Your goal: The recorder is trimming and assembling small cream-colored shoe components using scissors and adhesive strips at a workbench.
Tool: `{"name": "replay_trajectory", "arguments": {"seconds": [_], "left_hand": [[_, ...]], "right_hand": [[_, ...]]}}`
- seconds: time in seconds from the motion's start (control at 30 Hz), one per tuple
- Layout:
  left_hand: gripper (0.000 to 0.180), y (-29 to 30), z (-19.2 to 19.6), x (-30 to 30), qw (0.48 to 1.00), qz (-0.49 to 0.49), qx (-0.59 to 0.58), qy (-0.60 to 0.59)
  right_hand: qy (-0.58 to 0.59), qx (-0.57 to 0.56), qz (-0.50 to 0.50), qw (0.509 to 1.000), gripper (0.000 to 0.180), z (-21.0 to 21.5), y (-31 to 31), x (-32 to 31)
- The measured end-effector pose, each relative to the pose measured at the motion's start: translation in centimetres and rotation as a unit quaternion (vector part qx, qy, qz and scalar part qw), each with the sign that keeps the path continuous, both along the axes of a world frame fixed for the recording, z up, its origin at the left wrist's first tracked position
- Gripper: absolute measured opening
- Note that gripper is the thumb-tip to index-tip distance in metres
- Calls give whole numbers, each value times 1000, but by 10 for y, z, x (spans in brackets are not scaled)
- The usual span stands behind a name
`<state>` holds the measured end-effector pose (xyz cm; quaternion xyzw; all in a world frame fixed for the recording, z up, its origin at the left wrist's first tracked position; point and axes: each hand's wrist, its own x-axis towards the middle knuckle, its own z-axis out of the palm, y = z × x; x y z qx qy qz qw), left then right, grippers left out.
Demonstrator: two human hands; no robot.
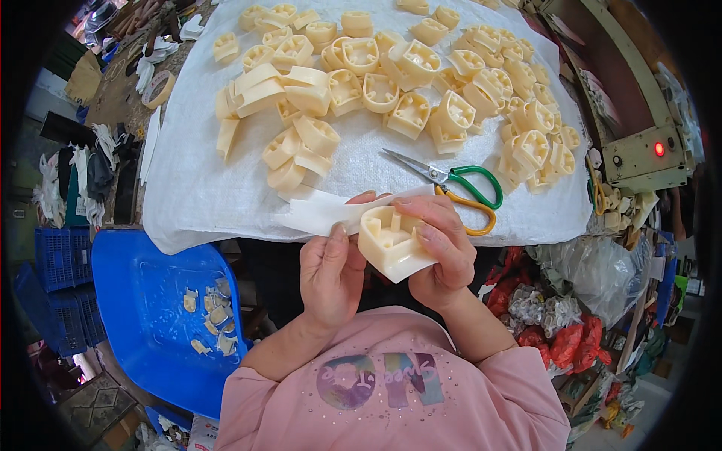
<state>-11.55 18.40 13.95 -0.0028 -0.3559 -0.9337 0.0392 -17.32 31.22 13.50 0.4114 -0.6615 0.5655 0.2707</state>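
While your right hand (pixel 444 252) wraps around the cream plastic part (pixel 391 242), your fingers curl over its top edge and your palm backs its right side, so the part sits tight in that grasp with its hollow, ribbed face turned up toward you. Your left hand (pixel 331 274) comes in from the other side: its thumb lies along the part's left edge and pinches a thin white strip (pixel 320 212) that runs up and to the left from the part, away from both grips. Both hands are closed on what they carry, the right on the part, the left on the strip where it meets the part, and the two hands almost touch below it.

Just beyond your right fingertips, a pair of scissors (pixel 451 184) lies on the white cloth (pixel 188 195), blades shut and pointing left, one handle loop green and one orange; the orange loop is just beside your right knuckles. Farther out from the grip, a heap of matching cream parts (pixel 391 83) spreads across the cloth. Down to the left of your left wrist, well apart from it, a blue tub (pixel 143 301) holds a few small pale offcuts (pixel 210 319). Off to the right of your right forearm lie crumpled clear and red bags (pixel 571 316).
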Motion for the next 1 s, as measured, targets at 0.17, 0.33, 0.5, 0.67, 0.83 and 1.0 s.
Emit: {"name": "replay_trajectory", "arguments": {"seconds": [0.17, 0.33, 0.5, 0.67, 0.83, 1.0], "left_hand": [[42, 0, 1, 2, 1000, 8, -23, -2], [46, 2, 5, 3, 996, 23, -72, -41], [44, 2, 3, 5, 997, 32, -52, -40], [44, 1, 12, 6, 997, 22, -65, -30], [45, 5, 10, 7, 986, 32, -142, -82], [45, 4, 1, -3, 986, 28, -131, -99]], "right_hand": [[2, 7, 2, 1000, 39, 1, 1, -1], [-4, 1, -6, 1000, 37, 0, 1, -1], [-7, 6, -2, 1000, 38, 1, 2, -2], [-1, 42, -25, 999, 41, 2, 4, -2], [22, 130, -104, 986, 44, -1, 10, 4], [0, 131, -113, 985, 44, -10, 10, -3]]}}
